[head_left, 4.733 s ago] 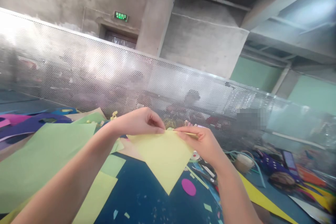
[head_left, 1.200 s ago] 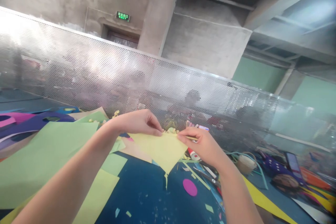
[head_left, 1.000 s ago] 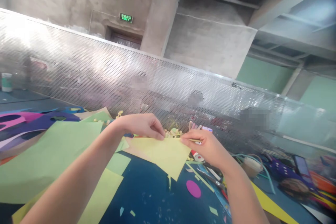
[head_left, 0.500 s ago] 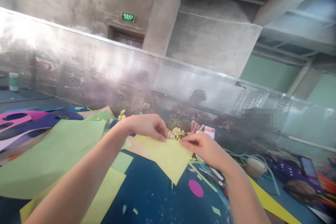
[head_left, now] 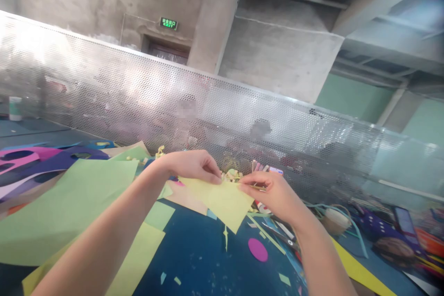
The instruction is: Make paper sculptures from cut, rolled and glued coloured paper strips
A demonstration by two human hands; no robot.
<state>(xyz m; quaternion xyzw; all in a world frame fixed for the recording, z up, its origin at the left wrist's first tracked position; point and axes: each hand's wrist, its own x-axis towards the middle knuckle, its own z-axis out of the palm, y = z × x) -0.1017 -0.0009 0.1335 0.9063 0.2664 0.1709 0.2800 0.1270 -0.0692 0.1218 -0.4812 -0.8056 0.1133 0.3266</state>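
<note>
A pale yellow sheet of craft paper (head_left: 225,201) is held up above the blue table, one pointed corner hanging toward me. My left hand (head_left: 199,166) pinches its top edge, fingers bent over and partly hidden. On the right, my right hand (head_left: 265,187) grips the same edge between thumb and fingertips. Small yellow scraps (head_left: 231,175) lie heaped just behind the sheet. A beige piece of paper (head_left: 183,199) shows to its left. Under the hanging corner a thin yellow sliver (head_left: 225,239) is visible.
Large pale green sheets (head_left: 69,212) cover the left side beside cut-out purple and pink sheets (head_left: 52,157). Scissors (head_left: 284,236) and a magenta disc (head_left: 257,250) lie at right. A tape roll (head_left: 336,221) stands farther right. A perforated metal partition (head_left: 138,88) rises behind the table.
The yellow sheet's hanging corner has shifted slightly right and up, uncovering more of the sliver below. Both hands keep their hold on the top edge.
</note>
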